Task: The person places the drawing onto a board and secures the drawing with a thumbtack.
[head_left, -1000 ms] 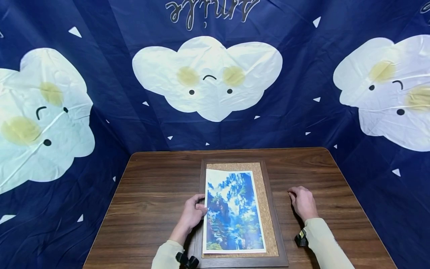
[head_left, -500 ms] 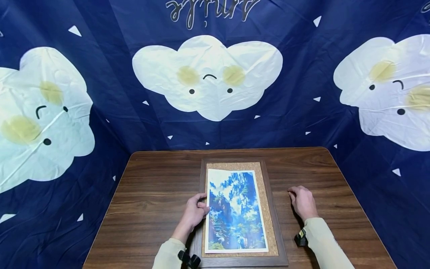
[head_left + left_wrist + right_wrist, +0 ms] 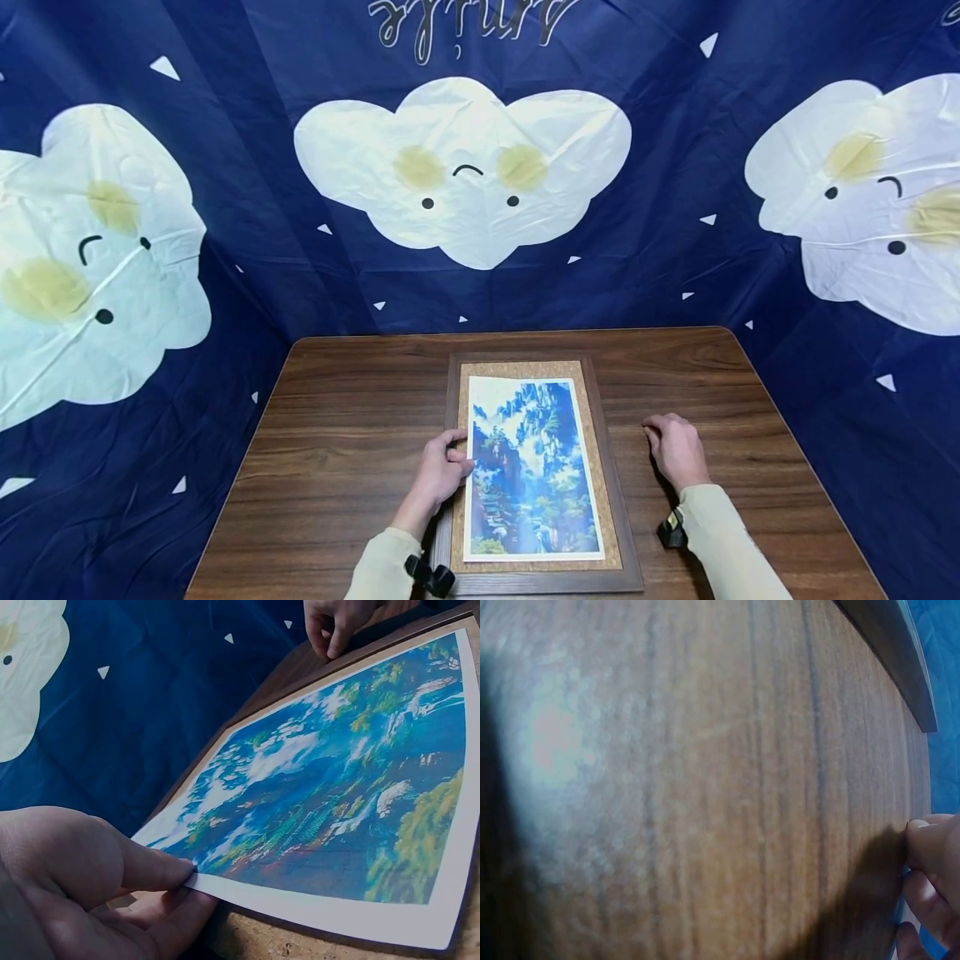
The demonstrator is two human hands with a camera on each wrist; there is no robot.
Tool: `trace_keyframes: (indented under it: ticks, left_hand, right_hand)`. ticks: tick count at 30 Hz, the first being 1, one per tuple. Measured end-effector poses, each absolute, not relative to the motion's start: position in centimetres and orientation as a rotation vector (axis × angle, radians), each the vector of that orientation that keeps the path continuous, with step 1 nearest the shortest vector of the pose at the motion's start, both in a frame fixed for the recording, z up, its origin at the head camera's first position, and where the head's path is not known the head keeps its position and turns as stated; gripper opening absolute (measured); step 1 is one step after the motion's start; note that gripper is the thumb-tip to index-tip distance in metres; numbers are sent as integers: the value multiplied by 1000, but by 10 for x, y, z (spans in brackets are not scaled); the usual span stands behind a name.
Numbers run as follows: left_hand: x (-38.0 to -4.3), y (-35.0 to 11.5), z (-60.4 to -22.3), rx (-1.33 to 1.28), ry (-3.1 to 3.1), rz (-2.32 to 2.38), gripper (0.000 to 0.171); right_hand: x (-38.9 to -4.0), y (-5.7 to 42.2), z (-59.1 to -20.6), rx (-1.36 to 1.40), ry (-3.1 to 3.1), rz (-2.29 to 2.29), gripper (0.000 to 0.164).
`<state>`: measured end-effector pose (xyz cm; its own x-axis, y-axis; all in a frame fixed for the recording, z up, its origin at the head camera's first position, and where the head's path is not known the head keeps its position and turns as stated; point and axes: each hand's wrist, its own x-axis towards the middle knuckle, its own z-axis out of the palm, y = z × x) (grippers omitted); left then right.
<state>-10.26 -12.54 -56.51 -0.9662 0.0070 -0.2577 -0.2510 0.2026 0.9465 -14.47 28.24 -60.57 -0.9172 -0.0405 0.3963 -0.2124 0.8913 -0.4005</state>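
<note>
A sheet printed with a blue mountain landscape [image 3: 532, 471] lies over a cork board [image 3: 525, 369] with a dark wooden frame [image 3: 626, 533]. My left hand [image 3: 442, 468] pinches the sheet's left edge between thumb and fingers. In the left wrist view the thumb [image 3: 161, 870] is on top and the fingers are underneath, with the near edge lifted off the cork. To the right of the board, my right hand [image 3: 677, 454] rests on the table with loosely curled fingers. Nothing shows in it; the right wrist view catches only part of its fingers [image 3: 934, 862].
The brown wood-grain table [image 3: 337, 417] extends to both sides of the board. Behind it and at both sides hangs a dark blue cloth [image 3: 360, 283] printed with white clouds. A black wrist camera [image 3: 429, 575] sits on the left sleeve, another [image 3: 672, 530] on the right.
The printed sheet has slid slightly right across the cork board, my left hand moving along with it. A strip of cork now shows left of the sheet. My right hand stays put.
</note>
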Motion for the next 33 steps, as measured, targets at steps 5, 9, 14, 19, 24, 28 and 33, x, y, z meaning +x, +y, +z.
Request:
trace_keyframes:
  ticks: [5, 9, 14, 19, 24, 28, 33]
  left_hand:
    - [-104, -124, -565, -245, 2285, 1834, 54]
    - [-105, -124, -566, -258, 2284, 1828, 54]
    - [-107, -123, -565, -262, 2280, 1837, 55]
    - [-109, -123, -565, -264, 2312, 1819, 54]
    - [-112, -122, -566, -266, 2324, 1818, 55]
    - [-112, -121, -566, -274, 2322, 1812, 55]
    - [-112, -121, -565, -284, 2330, 1791, 56]
  right_hand:
    - [-144, 282, -606, 181, -2671, 623, 7]
    - [-143, 282, -606, 179, -2671, 625, 7]
    - [-144, 282, -606, 179, -2672, 630, 7]
    - [-144, 283, -608, 183, -2666, 626, 6]
    - [-144, 283, -609, 191, -2656, 625, 6]
    - [-144, 283, -608, 183, -2663, 629, 6]
    - [-144, 283, -607, 166, -2689, 638, 6]
